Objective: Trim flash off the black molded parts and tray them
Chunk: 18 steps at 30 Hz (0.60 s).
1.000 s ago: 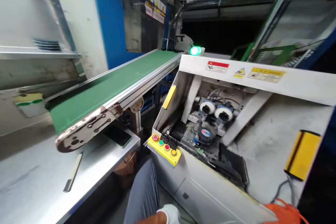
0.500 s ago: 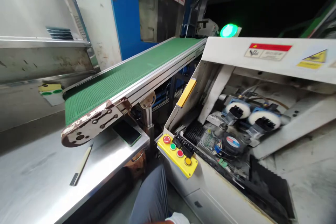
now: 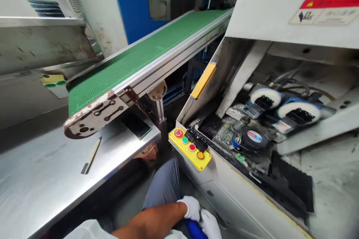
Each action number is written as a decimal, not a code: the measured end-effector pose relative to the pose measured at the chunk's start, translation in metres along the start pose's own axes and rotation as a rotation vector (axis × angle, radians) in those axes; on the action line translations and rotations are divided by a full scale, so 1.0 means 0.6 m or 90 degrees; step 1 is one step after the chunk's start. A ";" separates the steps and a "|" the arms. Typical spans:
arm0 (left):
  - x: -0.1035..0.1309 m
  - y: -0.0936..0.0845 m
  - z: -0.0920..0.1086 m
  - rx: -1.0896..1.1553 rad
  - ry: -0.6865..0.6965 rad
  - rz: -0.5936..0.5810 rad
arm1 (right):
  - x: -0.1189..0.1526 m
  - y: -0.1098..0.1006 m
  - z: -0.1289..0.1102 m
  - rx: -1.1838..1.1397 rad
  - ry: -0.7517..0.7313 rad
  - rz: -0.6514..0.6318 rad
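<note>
My left hand (image 3: 192, 208), in a white glove, is low in the view in front of my knee. Its fingers curl inward and are closed, and I cannot make out what they hold. Right beside it, near the bottom edge, is my right hand (image 3: 210, 224), also white-gloved and closed, with its fingers partly hidden. A blue thing (image 3: 195, 229) shows just below and between the hands; the frame cuts it off, so its kind is unclear. Above the hands, a yellow button box (image 3: 189, 149) is fixed to the machine, with black blocks (image 3: 196, 139) along its edge.
The open white machine (image 3: 263, 15) on the right has black parts on round white pads (image 3: 266, 98). A green conveyor belt (image 3: 146, 56) slopes over a steel table (image 3: 50, 179). On the table lie a phone (image 3: 136, 124) and a marker-like stick (image 3: 92, 154).
The view has tilted down, so the machine and conveyor sit higher. Both gloved hands and my left forearm have come into view; earlier only a bit of white glove showed at the bottom.
</note>
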State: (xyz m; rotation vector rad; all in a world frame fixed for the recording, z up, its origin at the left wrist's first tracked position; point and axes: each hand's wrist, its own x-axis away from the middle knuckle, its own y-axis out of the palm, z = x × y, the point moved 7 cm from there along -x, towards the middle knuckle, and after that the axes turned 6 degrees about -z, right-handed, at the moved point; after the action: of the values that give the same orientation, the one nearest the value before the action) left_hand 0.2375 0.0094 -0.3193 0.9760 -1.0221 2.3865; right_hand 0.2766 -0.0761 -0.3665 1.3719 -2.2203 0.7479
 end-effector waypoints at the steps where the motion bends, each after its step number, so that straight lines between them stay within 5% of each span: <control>1: -0.006 0.008 -0.003 -0.003 -0.032 -0.019 | 0.010 -0.001 0.008 -0.006 -0.002 0.009; 7: -0.001 0.027 0.006 -0.001 -0.080 -0.051 | 0.055 -0.010 0.014 -0.009 0.025 0.053; 18: 0.015 0.027 0.018 -0.047 0.017 -0.051 | 0.066 -0.018 -0.011 0.033 0.047 0.136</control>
State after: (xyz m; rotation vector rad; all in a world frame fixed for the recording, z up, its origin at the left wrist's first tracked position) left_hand 0.2269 -0.0089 -0.3153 0.9385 -1.0337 2.2752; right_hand 0.2703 -0.1023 -0.3351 1.1223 -2.3261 0.9206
